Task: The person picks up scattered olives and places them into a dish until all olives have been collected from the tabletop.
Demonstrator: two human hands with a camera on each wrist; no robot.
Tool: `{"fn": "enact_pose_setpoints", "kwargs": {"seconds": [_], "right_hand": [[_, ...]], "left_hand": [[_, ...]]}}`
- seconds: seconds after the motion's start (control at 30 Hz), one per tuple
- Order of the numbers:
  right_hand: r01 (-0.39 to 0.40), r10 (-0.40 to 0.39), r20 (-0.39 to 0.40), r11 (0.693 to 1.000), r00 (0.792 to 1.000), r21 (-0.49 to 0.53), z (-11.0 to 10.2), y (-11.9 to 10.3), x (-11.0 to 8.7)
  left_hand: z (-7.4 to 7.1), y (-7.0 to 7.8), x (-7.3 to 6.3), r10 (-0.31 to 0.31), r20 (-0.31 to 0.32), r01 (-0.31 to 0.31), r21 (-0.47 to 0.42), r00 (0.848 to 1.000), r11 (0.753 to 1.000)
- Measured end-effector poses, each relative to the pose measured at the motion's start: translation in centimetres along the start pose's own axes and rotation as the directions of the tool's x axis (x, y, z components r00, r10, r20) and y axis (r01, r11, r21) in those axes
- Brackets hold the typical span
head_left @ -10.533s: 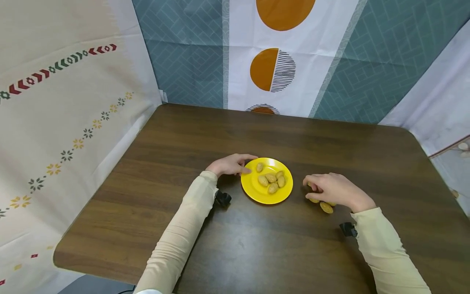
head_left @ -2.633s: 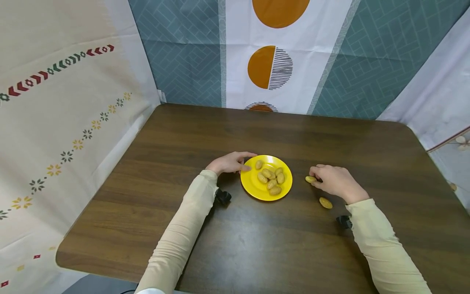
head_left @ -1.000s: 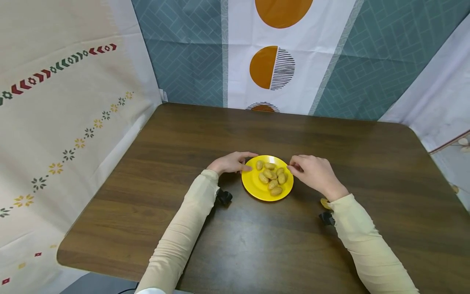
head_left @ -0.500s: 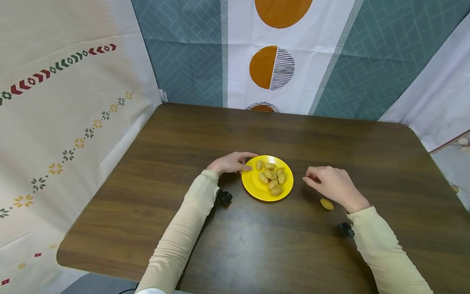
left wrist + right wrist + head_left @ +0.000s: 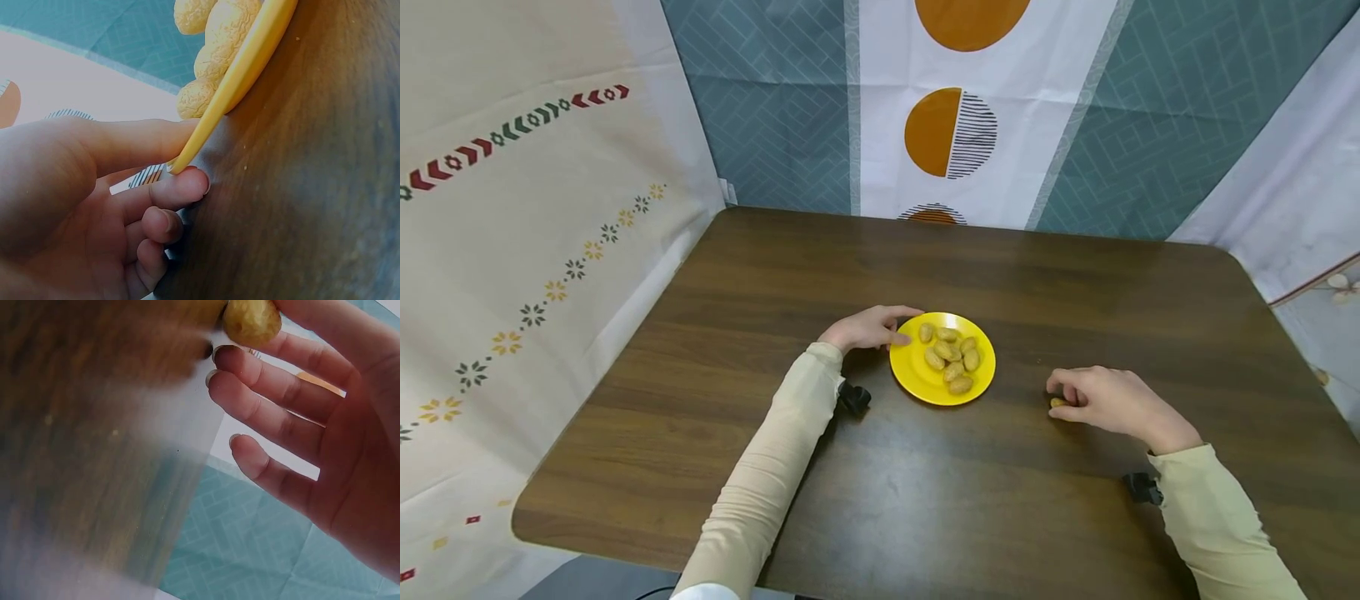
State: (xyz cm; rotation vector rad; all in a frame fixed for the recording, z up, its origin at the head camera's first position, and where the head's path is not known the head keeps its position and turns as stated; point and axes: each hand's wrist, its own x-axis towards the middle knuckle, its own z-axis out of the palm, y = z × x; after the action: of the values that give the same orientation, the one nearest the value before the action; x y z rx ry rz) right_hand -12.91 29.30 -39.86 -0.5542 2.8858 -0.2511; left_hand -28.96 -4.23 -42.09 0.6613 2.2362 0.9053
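Note:
A yellow plate [image 5: 917, 382] sits mid-table with several wrinkled yellow-brown oval pieces [image 5: 959, 385], nut-like in look, lying on it. My left hand [image 5: 867, 328] pinches the plate's left rim. In the left wrist view the thumb [image 5: 147, 144] lies on top of the rim and the index fingertip is underneath. Right of the plate, low over the table, my right hand [image 5: 1108, 402] pinches one wrinkled oval piece [image 5: 252, 322] between thumb and index finger. Its other fingers [image 5: 269, 419] are spread and loosely bent; most of that piece is hidden in the head view.
The brown wooden table [image 5: 880, 492] extends around the plate on all sides. Patterned cloths hang behind it, including a teal and white one [image 5: 775, 125], with a pale cloth [image 5: 550, 333] along the left.
More oval pieces lie on the plate than at first. My right hand went to the plate, then back right and down to the loose piece, now between its fingers. My left hand stays put.

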Motion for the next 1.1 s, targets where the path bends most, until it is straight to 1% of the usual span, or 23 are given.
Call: {"fn": "enact_pose_setpoints", "kwargs": {"seconds": [0.23,0.4,0.57,0.77,0.97,1.1], "right_hand": [[0.044,-0.044,-0.023,0.999,0.999,0.008,0.1,0.1,0.1],[0.043,-0.043,-0.019,0.999,0.999,-0.002,0.1,0.1,0.3],[0.064,-0.064,-0.039,0.998,0.997,-0.011,-0.3,-0.4,1.0],[0.082,-0.082,-0.055,0.997,0.995,0.005,-0.8,-1.5,2.7],[0.093,-0.09,-0.062,0.995,0.994,0.038,-1.3,-2.7,5.3],[0.113,-0.109,-0.075,0.993,0.991,0.047,-1.3,-3.7,7.0]], "left_hand": [[0.0,-0.2,0.1,-0.018,-0.009,0.017,-0.004,1.0,1.0],[0.1,-0.3,0.2,-0.027,-0.005,0.027,0.0,1.0,1.0],[0.0,-0.3,0.2,-0.021,-0.006,0.021,0.009,1.0,1.0],[0.2,-0.2,0.2,-0.011,-0.004,0.011,0.009,1.0,1.0],[0.2,-0.1,0.1,0.003,-0.003,-0.003,0.01,1.0,1.0],[0.1,-0.2,0.0,-0.002,-0.004,0.002,0.003,1.0,1.0]]}}
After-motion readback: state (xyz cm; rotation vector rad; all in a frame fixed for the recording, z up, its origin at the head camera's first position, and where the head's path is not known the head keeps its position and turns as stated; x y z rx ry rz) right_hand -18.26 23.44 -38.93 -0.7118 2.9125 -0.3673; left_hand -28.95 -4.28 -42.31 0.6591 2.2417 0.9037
